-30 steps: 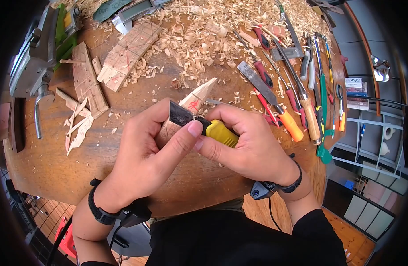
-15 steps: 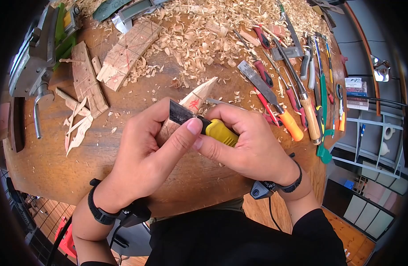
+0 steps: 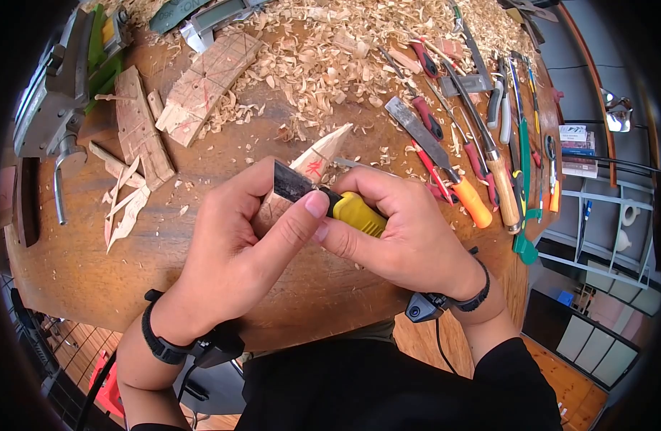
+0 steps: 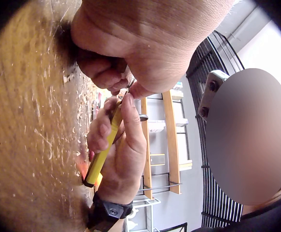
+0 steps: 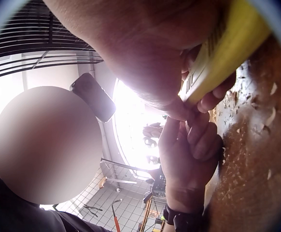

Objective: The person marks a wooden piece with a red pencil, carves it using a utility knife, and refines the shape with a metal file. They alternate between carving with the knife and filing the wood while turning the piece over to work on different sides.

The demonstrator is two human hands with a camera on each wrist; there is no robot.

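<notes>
My left hand grips a carved piece of wood with a pointed far end, a red mark and a dark upper face. In my right hand is a yellow-handled knife, its black neck close against the wood. The thumbs meet beside it, the left thumb reaching to the neck. From the left wrist view, the yellow handle runs through the right hand's curled fingers to a black butt. Most of the blade is hidden by fingers and wood.
Wood shavings cover the table's far side. Chisels, among them an orange-handled chisel, and other tools lie to the right. Marked boards and split offcuts lie left, near a metal vise.
My left thumb has inched up along the knife's neck, and a small chip beside it no longer shows. Both hands otherwise keep their place and hold.
</notes>
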